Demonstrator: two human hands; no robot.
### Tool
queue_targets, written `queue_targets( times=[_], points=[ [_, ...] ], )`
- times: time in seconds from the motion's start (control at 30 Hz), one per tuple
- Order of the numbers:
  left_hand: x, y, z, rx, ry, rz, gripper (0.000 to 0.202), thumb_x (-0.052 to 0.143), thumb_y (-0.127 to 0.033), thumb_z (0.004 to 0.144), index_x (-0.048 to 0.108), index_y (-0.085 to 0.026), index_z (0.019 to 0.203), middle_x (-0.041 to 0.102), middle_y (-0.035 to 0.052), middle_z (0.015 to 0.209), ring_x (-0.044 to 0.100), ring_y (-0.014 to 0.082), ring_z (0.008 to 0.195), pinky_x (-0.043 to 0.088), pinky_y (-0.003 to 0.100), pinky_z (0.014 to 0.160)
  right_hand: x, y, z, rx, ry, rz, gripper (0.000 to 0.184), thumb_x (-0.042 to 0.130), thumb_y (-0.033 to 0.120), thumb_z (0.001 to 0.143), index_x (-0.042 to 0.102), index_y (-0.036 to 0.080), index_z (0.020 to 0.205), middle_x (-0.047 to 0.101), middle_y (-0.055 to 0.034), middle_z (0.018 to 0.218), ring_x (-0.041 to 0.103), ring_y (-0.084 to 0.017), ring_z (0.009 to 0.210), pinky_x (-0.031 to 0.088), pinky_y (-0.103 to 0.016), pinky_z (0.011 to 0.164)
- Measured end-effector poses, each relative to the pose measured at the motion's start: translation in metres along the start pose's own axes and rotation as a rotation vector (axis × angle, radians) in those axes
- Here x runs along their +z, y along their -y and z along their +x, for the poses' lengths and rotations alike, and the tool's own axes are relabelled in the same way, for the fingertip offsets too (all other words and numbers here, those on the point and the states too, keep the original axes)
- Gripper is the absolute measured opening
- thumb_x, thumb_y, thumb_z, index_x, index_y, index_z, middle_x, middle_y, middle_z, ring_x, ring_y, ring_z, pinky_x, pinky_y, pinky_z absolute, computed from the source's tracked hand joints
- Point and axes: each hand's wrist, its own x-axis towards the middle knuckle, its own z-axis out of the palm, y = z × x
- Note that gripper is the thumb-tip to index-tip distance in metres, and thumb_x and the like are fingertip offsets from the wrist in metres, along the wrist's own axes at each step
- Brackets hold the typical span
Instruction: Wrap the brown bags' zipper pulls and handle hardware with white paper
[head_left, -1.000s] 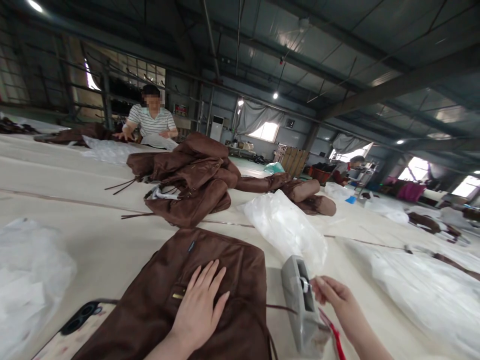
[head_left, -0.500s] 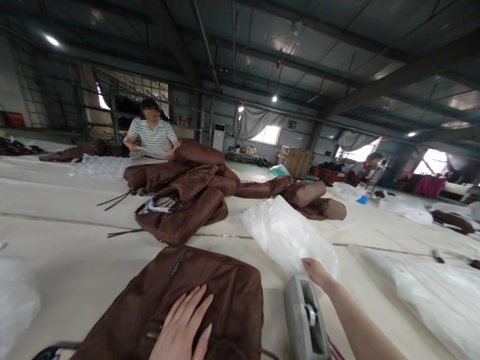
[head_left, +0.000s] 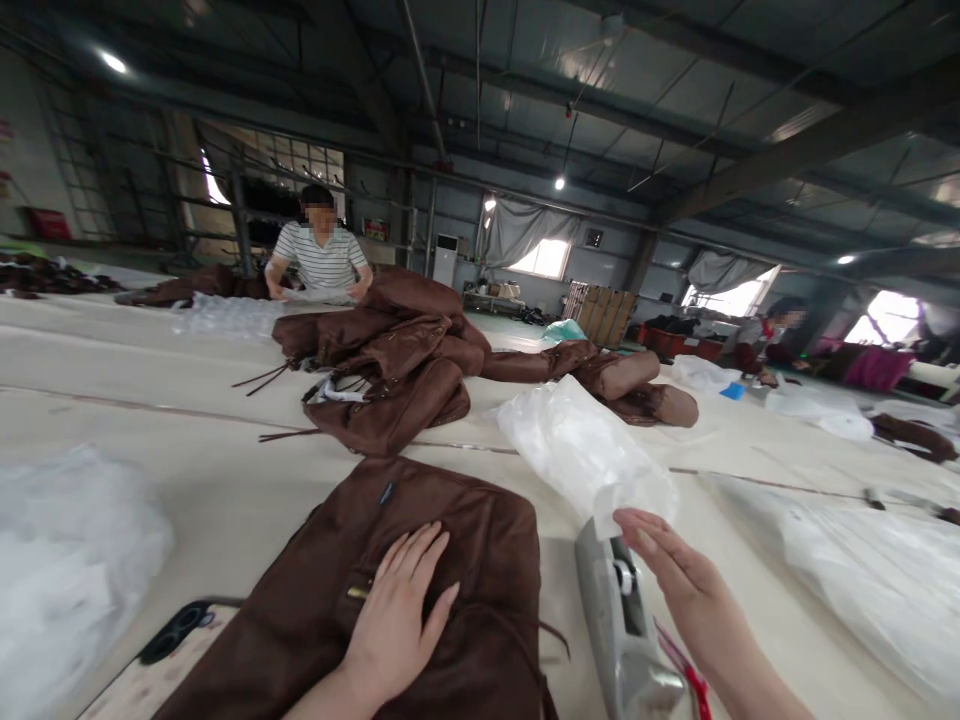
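My left hand (head_left: pixel 409 600) lies flat on a brown backpack (head_left: pixel 480 560), fingers stretched out and slightly apart. The bag has a small label near its top edge and thin cords. My right hand (head_left: pixel 675 570) is raised over a grey tape dispenser (head_left: pixel 596 600), its fingers pressed together. A translucent piece of film (head_left: pixel 611 505) shows at those fingertips; I cannot tell whether it is tape or the edge of the clear plastic bag (head_left: pixel 570 440) just beyond.
Stuffed brown bags (head_left: pixel 397 400) lie piled across the table. Clear plastic (head_left: pixel 67 560) lies at left, with more plastic bags (head_left: pixel 847 560) at right. A phone (head_left: pixel 165 650) is partly under the backpack; red-handled scissors (head_left: pixel 697 690) lie by the dispenser. A co-worker (head_left: pixel 319 255) stands across the table.
My right hand has shifted slightly right, and its fingers are straighter, with translucent film showing at the tips. My left hand stays on the backpack. The view has turned a little left.
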Motion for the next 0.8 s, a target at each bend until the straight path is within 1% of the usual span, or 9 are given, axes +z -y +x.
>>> queue_targets(
  times=[0.1, 0.17, 0.27, 0.33, 0.43, 0.53, 0.63, 0.7, 0.8],
  points=[
    [-0.033, -0.026, 0.002, -0.018, -0.053, -0.109, 0.061, 0.058, -0.032, 0.085, 0.037, -0.017, 0.140, 0.037, 0.0141, 0.146, 0.033, 0.0297, 0.135, 0.038, 0.049, 0.106, 0.046, 0.015, -0.050, 0.058, 0.119, 0.209, 0.037, 0.057, 0.047, 0.087, 0.067, 0.025, 0.114, 0.051, -0.0060, 0.136, 0.041, -0.027, 0.128, 0.034, -0.039, 0.109],
    [-0.064, -0.046, 0.002, 0.098, -0.083, -0.178, 0.054, 0.059, -0.028, 0.084, 0.044, -0.020, 0.135, 0.041, 0.0126, 0.144, 0.035, 0.0295, 0.134, 0.036, 0.050, 0.107, 0.075, 0.022, -0.080, 0.074, 0.204, 0.347, 0.034, 0.058, 0.046, 0.087, 0.068, 0.027, 0.113, 0.051, -0.0058, 0.135, 0.044, -0.026, 0.126, 0.038, -0.037, 0.106],
    [-0.111, -0.065, -0.007, 0.274, -0.117, -0.291, 0.032, 0.051, -0.018, 0.089, 0.056, -0.021, 0.121, 0.064, 0.0067, 0.118, 0.057, 0.0190, 0.111, 0.045, 0.036, 0.098, 0.105, 0.036, -0.117, 0.025, 0.319, 0.514, 0.028, 0.057, 0.045, 0.087, 0.070, 0.031, 0.108, 0.058, -0.0057, 0.125, 0.055, -0.024, 0.113, 0.048, -0.035, 0.097],
    [-0.137, -0.068, -0.020, 0.286, -0.121, -0.349, 0.026, 0.047, -0.018, 0.092, 0.059, -0.021, 0.115, 0.070, 0.0036, 0.098, 0.063, 0.0140, 0.091, 0.050, 0.027, 0.085, 0.114, 0.047, -0.133, -0.048, 0.379, 0.534, 0.026, 0.055, 0.045, 0.088, 0.071, 0.033, 0.105, 0.063, -0.0058, 0.115, 0.061, -0.022, 0.102, 0.052, -0.034, 0.090],
    [-0.163, -0.058, -0.042, 0.095, -0.115, -0.449, 0.022, 0.048, -0.019, 0.091, 0.063, -0.022, 0.108, 0.070, 0.0016, 0.086, 0.064, 0.0123, 0.077, 0.050, 0.022, 0.072, 0.114, 0.049, -0.144, -0.063, 0.426, 0.359, 0.027, 0.055, 0.044, 0.088, 0.070, 0.029, 0.105, 0.066, -0.0073, 0.108, 0.062, -0.022, 0.099, 0.053, -0.033, 0.088],
    [-0.177, -0.044, -0.061, -0.303, -0.098, -0.628, 0.012, 0.054, -0.024, 0.088, 0.065, -0.021, 0.089, 0.066, -0.0004, 0.073, 0.059, 0.0108, 0.064, 0.046, 0.018, 0.059, 0.106, 0.035, -0.141, 0.055, 0.297, 0.172, 0.034, 0.055, 0.047, 0.087, 0.066, 0.024, 0.110, 0.068, -0.0090, 0.106, 0.063, -0.023, 0.101, 0.053, -0.034, 0.087],
    [-0.180, -0.033, -0.073, -0.648, -0.126, -0.803, 0.021, 0.058, -0.036, 0.085, 0.058, -0.018, 0.074, 0.052, -0.0037, 0.058, 0.045, 0.0084, 0.051, 0.035, 0.016, 0.046, 0.102, 0.016, -0.128, 0.076, 0.170, -0.027, 0.041, 0.052, 0.052, 0.086, 0.062, 0.022, 0.113, 0.069, -0.0092, 0.101, 0.065, -0.023, 0.093, 0.054, -0.033, 0.080],
    [-0.176, -0.030, -0.076, -0.735, -0.121, -0.865, 0.028, 0.061, -0.041, 0.081, 0.053, -0.017, 0.068, 0.044, -0.0053, 0.055, 0.038, 0.0076, 0.049, 0.031, 0.016, 0.045, 0.104, 0.006, -0.116, 0.016, 0.113, -0.243, 0.042, 0.050, 0.052, 0.085, 0.061, 0.021, 0.112, 0.068, -0.0083, 0.095, 0.065, -0.022, 0.080, 0.053, -0.033, 0.071],
    [-0.165, -0.032, -0.073, -0.722, -0.017, -0.868, 0.034, 0.063, -0.042, 0.078, 0.049, -0.017, 0.060, 0.039, -0.0057, 0.054, 0.034, 0.0073, 0.050, 0.028, 0.017, 0.046, 0.113, -0.005, -0.097, -0.073, 0.066, -0.555, 0.046, 0.053, 0.048, 0.083, 0.057, 0.018, 0.118, 0.065, -0.0057, 0.080, 0.061, -0.022, 0.066, 0.047, -0.034, 0.062]
  ],
)
